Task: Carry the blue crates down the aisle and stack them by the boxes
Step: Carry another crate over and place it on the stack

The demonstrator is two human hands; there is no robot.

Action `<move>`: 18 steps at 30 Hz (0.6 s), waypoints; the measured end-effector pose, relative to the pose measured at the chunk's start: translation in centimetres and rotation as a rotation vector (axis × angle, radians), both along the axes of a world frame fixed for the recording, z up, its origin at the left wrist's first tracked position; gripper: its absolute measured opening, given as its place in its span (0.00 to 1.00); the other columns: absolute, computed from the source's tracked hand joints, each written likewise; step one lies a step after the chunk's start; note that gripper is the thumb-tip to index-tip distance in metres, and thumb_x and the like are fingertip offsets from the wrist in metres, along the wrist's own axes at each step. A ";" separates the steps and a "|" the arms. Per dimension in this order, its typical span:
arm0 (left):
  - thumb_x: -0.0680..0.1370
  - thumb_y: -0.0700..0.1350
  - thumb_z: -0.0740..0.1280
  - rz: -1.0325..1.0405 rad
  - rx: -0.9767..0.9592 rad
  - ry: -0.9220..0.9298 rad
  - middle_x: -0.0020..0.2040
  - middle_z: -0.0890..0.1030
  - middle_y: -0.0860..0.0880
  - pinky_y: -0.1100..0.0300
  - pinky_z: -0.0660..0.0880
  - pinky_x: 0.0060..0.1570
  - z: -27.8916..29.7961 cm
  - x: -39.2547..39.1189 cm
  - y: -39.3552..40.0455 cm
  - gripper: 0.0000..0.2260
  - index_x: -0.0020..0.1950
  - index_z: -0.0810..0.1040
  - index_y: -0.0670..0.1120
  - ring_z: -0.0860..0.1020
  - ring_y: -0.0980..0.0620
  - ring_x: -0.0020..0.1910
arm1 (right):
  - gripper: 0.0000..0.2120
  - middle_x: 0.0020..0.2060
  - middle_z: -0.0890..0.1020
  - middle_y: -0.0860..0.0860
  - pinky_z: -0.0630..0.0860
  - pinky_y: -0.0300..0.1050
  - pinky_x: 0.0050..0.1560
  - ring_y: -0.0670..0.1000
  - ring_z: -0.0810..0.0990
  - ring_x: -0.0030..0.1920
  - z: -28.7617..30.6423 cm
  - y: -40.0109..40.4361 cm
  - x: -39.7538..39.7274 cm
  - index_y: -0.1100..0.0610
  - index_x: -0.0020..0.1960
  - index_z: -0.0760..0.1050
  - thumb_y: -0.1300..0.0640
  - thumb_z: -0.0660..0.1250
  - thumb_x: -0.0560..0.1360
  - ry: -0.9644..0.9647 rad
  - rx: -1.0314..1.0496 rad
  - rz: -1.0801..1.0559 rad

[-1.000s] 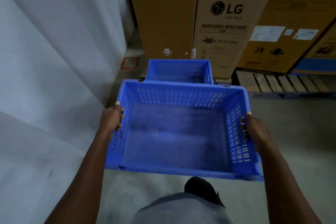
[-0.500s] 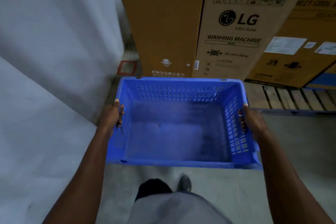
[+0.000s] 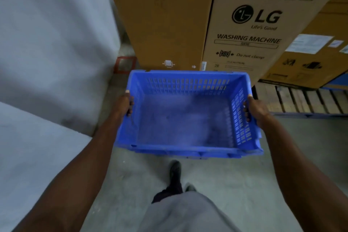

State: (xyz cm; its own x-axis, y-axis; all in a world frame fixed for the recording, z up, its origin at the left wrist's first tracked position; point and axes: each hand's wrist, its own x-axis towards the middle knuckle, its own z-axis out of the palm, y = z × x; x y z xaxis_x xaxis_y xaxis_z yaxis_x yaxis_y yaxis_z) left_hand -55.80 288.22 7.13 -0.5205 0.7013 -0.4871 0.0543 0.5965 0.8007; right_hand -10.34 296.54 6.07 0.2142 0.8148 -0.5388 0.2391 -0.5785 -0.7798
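Note:
An empty blue crate (image 3: pixel 186 118) with slotted walls is held level in front of me, low over the floor. My left hand (image 3: pixel 125 104) grips its left rim and my right hand (image 3: pixel 254 108) grips its right rim. Directly behind the crate stand tall brown cardboard boxes (image 3: pixel 163 20), one printed with LG washing machine text (image 3: pixel 248 30). The blue crate seen earlier on the floor by the boxes is hidden under the held crate; a second rim edge shows just below its front (image 3: pixel 188 156).
A grey-white wall or sheet (image 3: pixel 47 62) closes off the left side. A wooden pallet (image 3: pixel 305 98) lies at the right under more boxes. A red square marker (image 3: pixel 125 65) sits on the floor by the wall. My shoe (image 3: pixel 175 171) stands on the concrete floor.
I have stepped closer to the boxes and carried the crate forward and down. The floor crate, visible a second ago, is now covered by the held one.

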 end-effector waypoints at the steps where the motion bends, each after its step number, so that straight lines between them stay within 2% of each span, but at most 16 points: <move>1: 0.84 0.57 0.52 -0.012 -0.009 -0.010 0.31 0.68 0.49 0.65 0.60 0.23 -0.4 -0.4 1.0 0.19 0.39 0.71 0.48 0.63 0.53 0.22 | 0.21 0.31 0.70 0.56 0.64 0.37 0.17 0.52 0.66 0.26 -0.2 0.8 -0.3 0.58 0.41 0.70 0.44 0.53 0.84 0.000 -0.014 -0.001; 7: 0.84 0.59 0.49 -0.051 -0.073 -0.027 0.32 0.68 0.50 0.68 0.60 0.20 -2.9 -2.8 5.8 0.21 0.39 0.70 0.49 0.64 0.57 0.16 | 0.22 0.31 0.70 0.55 0.67 0.38 0.19 0.53 0.66 0.26 -1.4 4.8 -2.0 0.58 0.41 0.70 0.43 0.52 0.84 -0.018 -0.064 0.001; 11: 0.84 0.59 0.49 -0.050 -0.079 -0.040 0.33 0.69 0.50 0.66 0.61 0.21 -4.3 -3.8 7.0 0.22 0.39 0.70 0.49 0.64 0.56 0.18 | 0.21 0.31 0.71 0.55 0.68 0.39 0.20 0.53 0.67 0.26 -2.6 6.0 -2.9 0.58 0.42 0.70 0.43 0.52 0.83 -0.026 -0.079 0.012; 15: 0.84 0.58 0.49 -0.042 -0.060 -0.036 0.35 0.71 0.50 0.62 0.61 0.25 -5.0 -4.2 7.7 0.20 0.41 0.71 0.49 0.65 0.52 0.24 | 0.21 0.32 0.71 0.55 0.68 0.41 0.23 0.53 0.67 0.26 -3.5 6.7 -3.1 0.57 0.42 0.70 0.42 0.52 0.83 -0.026 -0.092 0.000; 18: 0.85 0.57 0.49 -0.065 -0.056 -0.029 0.34 0.71 0.50 0.63 0.60 0.24 -4.9 -4.2 7.8 0.20 0.40 0.70 0.49 0.64 0.55 0.20 | 0.21 0.33 0.71 0.55 0.68 0.42 0.24 0.52 0.67 0.27 -3.8 6.8 -2.9 0.57 0.43 0.70 0.41 0.52 0.83 -0.024 -0.106 -0.001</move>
State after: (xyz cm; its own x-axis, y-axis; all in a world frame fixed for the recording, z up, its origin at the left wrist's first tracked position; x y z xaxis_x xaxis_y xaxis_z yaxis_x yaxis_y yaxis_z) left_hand -60.04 295.98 2.21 -0.4599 0.7048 -0.5402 0.0722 0.6360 0.7683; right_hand -13.20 303.31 2.25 0.2286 0.7535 -0.6165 0.2560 -0.6575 -0.7087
